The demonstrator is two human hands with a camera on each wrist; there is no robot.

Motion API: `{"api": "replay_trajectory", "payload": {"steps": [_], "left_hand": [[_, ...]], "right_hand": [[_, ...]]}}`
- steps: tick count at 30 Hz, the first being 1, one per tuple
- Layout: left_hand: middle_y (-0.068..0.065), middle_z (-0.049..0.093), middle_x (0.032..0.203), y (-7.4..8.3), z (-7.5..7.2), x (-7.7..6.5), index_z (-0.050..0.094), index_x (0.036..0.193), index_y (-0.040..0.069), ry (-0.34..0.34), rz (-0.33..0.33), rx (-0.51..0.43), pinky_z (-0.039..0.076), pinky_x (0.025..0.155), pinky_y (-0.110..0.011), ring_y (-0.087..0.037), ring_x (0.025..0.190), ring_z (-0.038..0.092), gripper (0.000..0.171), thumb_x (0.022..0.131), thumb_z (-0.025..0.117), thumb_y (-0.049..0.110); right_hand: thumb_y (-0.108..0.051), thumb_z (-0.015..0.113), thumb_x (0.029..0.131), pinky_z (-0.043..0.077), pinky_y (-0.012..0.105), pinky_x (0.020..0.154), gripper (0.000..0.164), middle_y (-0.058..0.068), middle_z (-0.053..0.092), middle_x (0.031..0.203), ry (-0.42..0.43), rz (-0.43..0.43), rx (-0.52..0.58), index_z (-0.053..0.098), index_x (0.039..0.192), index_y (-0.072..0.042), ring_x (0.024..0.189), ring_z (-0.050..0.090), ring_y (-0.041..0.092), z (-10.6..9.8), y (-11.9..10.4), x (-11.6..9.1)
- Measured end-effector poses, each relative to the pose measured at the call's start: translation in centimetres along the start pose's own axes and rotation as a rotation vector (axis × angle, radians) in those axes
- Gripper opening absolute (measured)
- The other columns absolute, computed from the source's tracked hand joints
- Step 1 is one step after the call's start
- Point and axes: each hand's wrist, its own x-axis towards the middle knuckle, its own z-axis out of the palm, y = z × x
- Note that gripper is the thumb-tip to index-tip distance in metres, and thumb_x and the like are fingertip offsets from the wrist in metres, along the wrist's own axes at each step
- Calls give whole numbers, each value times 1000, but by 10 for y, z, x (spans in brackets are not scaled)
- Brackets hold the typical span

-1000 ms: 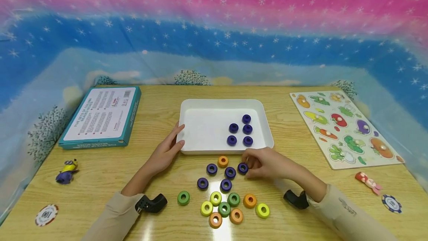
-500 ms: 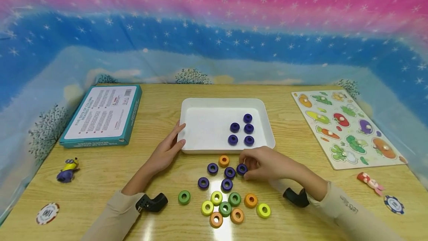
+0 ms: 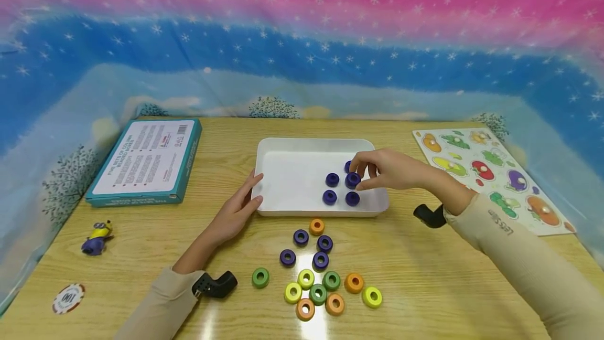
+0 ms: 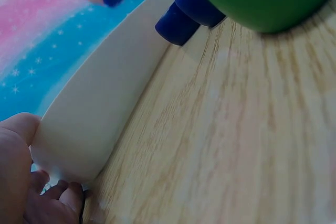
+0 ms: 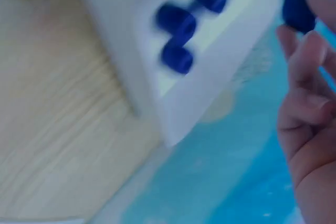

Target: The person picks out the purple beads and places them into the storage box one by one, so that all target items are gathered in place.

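Observation:
In the head view a white tray (image 3: 290, 177) lies mid-table with several dark purple rings, such as one ring (image 3: 332, 180), in its right half. My left hand (image 3: 236, 211) grips the tray's left end, thumb and fingers around its edge; the left wrist view shows the tray's long wall (image 4: 105, 93) beside that hand. Over the right half of the tray, my right hand (image 3: 394, 168) pinches a purple ring (image 3: 352, 180) between thumb and fingers. From the right wrist the held ring (image 5: 298, 8) shows raised above the tray, and it hides part of the rings below it in the head view.
In front of the tray lie more purple rings (image 3: 324, 244), with orange (image 3: 316, 226), green (image 3: 260, 277) and yellow rings (image 3: 372, 297) nearer me. A teal box (image 3: 141, 161) lies left, beyond a small figure (image 3: 97, 237) and poker chip (image 3: 68, 298). A vegetable puzzle board (image 3: 476, 148) lies right.
My right hand has lifted a purple ring from the table before the tray and carried it forward over the tray's right half. The left hand stays on the tray's left end.

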Motion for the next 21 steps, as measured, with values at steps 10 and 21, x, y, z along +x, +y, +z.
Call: {"api": "replay_trajectory", "payload": {"steps": [10, 21], "left_hand": [[-12, 2, 139, 0, 0, 0, 23, 133, 3, 3, 7, 0, 12, 99, -32, -18, 126, 3, 45, 91, 38, 10], [-6, 3, 140, -18, 0, 4, 23, 133, 7, 4, 28, -4, 12, 99, -34, -13, 125, 3, 46, 91, 39, 16]], "right_hand": [[-26, 64, 75, 42, 28, 58, 29, -4, 57, 82, 17, 67, 0, 55, 100, -13, 68, 51, 11, 5, 46, 37], [-19, 63, 76, 40, 26, 57, 27, 1, 59, 86, 5, 6, -74, 55, 101, -9, 66, 48, 11, 17, 57, 60]]}}
